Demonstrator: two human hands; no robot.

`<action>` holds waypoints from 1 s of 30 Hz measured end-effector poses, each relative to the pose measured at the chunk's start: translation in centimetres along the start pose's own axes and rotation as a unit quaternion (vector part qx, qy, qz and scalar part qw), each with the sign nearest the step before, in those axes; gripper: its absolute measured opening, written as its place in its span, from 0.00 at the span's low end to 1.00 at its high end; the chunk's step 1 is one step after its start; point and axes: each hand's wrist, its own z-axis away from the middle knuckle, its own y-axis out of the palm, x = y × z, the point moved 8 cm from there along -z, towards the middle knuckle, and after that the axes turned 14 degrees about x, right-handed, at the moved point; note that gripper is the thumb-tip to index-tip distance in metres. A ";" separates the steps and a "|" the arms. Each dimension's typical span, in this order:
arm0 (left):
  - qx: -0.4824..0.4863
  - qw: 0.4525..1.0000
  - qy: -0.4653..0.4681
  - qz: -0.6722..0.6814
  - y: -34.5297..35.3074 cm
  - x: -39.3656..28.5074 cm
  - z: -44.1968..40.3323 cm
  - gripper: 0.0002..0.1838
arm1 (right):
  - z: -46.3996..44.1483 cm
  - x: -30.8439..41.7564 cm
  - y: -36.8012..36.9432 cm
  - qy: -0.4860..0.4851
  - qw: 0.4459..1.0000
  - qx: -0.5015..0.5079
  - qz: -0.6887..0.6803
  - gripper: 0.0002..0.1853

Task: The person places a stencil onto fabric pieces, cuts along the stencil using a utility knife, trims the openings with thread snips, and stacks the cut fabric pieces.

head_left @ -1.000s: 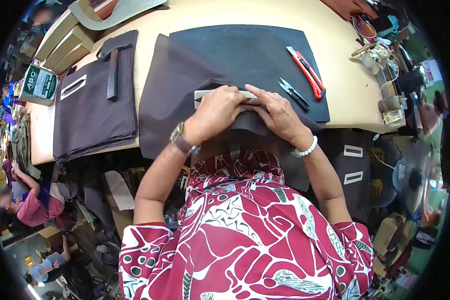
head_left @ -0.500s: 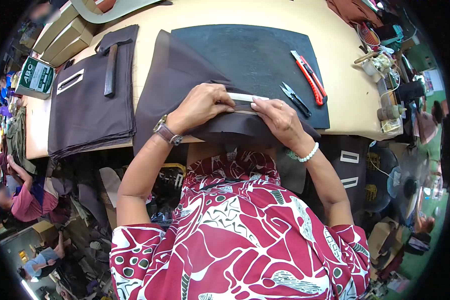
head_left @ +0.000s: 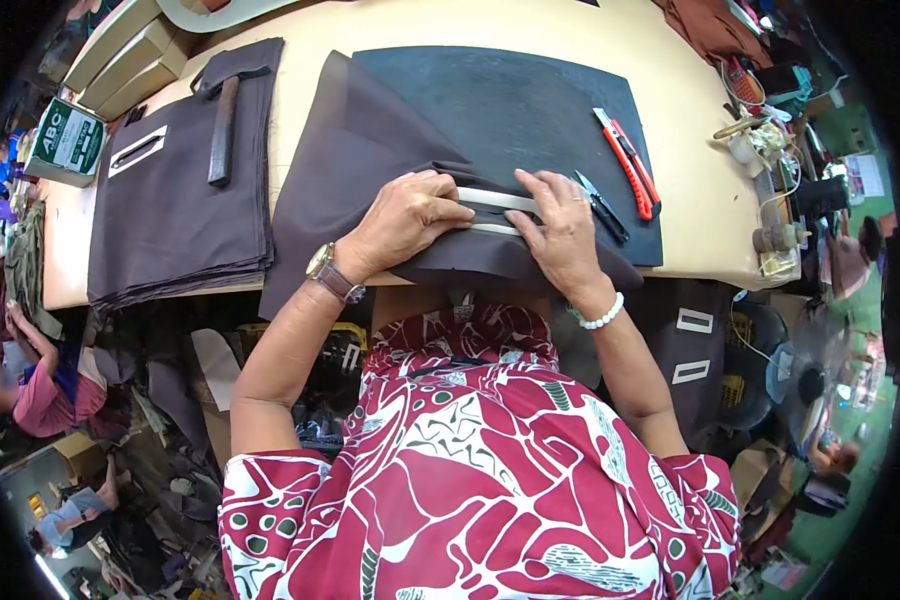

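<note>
Dark brown fabric point(head_left: 370, 150) lies partly over a dark cutting mat point(head_left: 530, 95) and is bunched at the table's front edge. A cream-white frame point(head_left: 490, 199) with a long slot sits on it, like the ones on the other pieces. My left hand point(head_left: 410, 215) pinches the fabric at the frame's left end, thumb and fingers together. Over the right end rests my right hand point(head_left: 562, 230), its thumb and forefinger apart, touching the frame and fabric. Thread snips point(head_left: 602, 207) and a red box cutter point(head_left: 628, 165) lie right of that hand on the mat.
To the left, a hammer point(head_left: 224, 130) lies on a stack of brown fabric point(head_left: 185, 220) topped by a slotted frame point(head_left: 138, 151). Beyond it stand a green-and-white box point(head_left: 67, 142) and cardboard boxes point(head_left: 135, 65). Thread spools point(head_left: 778, 228) crowd the right edge. Other people sit farther off.
My right hand's fingers have spread from a pinch on the frame, baring more of its right end. My left hand keeps its pinch. The view has shifted slightly.
</note>
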 end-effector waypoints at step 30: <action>-0.060 0.986 -0.147 -0.051 -4.0 2.6 7.2 0.15 | -5.5 7.5 5.2 -0.024 0.996 0.059 0.069 0.39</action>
